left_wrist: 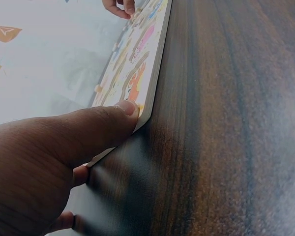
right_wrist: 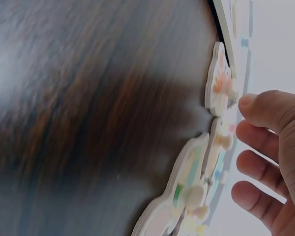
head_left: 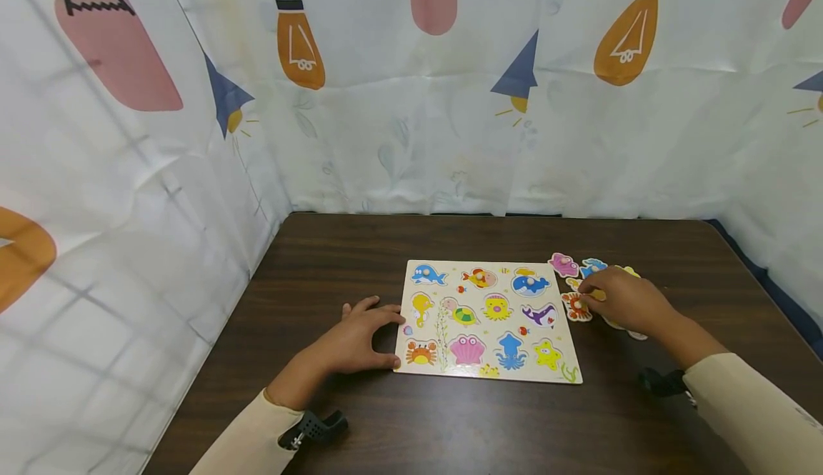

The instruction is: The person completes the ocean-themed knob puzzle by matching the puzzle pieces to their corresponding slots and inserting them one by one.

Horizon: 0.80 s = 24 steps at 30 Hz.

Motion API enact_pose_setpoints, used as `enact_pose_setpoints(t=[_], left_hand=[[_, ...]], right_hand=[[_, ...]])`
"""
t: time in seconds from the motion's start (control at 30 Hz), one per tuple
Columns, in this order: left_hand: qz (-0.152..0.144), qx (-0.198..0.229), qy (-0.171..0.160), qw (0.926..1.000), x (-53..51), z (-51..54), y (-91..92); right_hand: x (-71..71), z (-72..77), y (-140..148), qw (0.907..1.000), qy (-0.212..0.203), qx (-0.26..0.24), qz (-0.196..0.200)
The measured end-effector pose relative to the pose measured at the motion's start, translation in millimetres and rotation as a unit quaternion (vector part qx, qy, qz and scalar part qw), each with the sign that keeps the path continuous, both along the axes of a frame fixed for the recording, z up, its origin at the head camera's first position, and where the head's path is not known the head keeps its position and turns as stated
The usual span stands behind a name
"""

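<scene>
The puzzle board lies flat, its recesses showing printed sea animals. Against its left edge rests my left hand, fingers spread and thumb on the near-left corner. My right hand is over the loose pieces right of the board. In the right wrist view, the thumb and bent fingers of the right hand are beside the knob of the red crab piece; no grip on it shows. That crab piece lies by the board's right edge.
A pink piece and a blue piece lie beyond the crab piece. Others are partly under the right hand, including a green and pink one. Printed curtains stand behind and left of the dark table.
</scene>
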<state>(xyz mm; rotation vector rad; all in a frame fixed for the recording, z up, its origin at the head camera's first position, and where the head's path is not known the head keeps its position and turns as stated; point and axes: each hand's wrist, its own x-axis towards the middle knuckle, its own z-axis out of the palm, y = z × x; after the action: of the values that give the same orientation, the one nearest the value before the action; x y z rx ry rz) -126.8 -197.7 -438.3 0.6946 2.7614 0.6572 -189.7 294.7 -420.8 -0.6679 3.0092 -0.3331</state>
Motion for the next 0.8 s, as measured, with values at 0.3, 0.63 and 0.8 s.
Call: enact_pose_setpoints(t=[0.3,0.63,0.8], left_hand=[[-0.002,0.001,0.006,1.0,-0.9,-1.9,-0.9],[0.0,-0.002,0.003,1.0,0.1,-2.0,-0.8],[0.003,-0.002,0.003,1.0,0.3,-1.7,-0.6]], right_hand=[[0.6,-0.7,10.9,0.9999,0.011,-0.007,-0.011],[-12.8,-5.9,11.0,0.9994,-0.005,0.01,-0.034],[-18.0,-8.6,10.9,0.9994,-0.01,0.013,-0.032]])
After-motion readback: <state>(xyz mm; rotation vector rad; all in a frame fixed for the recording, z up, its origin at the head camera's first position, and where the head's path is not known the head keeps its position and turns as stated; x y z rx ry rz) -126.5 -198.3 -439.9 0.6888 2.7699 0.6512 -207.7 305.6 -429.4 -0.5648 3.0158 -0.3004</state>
